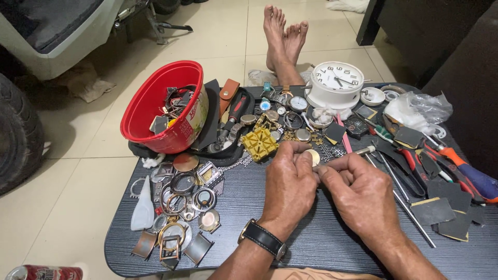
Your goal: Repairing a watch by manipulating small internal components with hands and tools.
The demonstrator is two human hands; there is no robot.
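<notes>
Both hands meet over the middle of the desk (321, 243), raised close to eye level for fine work. The left hand (288, 182) pinches a small disc (313, 157), round, pale gold and flat; the right hand (358, 193) grips a thin tool (365, 150) beside it.

Home watch-repair spot: low table (311, 243) of watch cases (181, 207), tiled floor (78, 171).

Bright, even indoor light, sharp focus, wide-angle stretching at edges.
</notes>
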